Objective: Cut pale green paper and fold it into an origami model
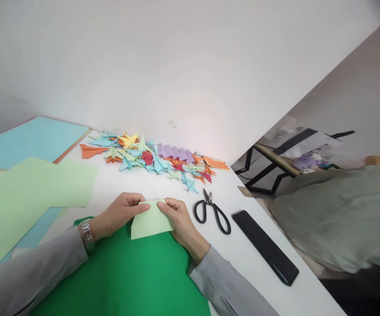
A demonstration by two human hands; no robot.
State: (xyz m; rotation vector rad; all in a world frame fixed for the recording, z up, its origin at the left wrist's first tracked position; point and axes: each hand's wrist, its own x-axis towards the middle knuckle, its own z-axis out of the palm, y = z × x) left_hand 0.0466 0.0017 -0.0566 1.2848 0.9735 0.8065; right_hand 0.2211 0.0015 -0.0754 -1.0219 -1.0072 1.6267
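A small piece of light green paper (152,223) is held up between both hands above a dark green sheet (137,272). My left hand (122,211) pinches its upper left edge, thumb on the front and fingers behind. At the upper right corner my right hand (181,218) grips it the same way, with the thumb pressed on its face. The fingers behind the paper are partly hidden. Just right of my right hand lie black-handled scissors (211,210), their blades slightly apart and pointing away from me.
Along the wall lies a pile of folded paper shapes (153,159) in several colours. Large light green sheets (19,202) and a blue sheet (35,140) cover the left side. A long black case (265,248) lies at the right edge; beyond it is a person in a grey-green top (338,219).
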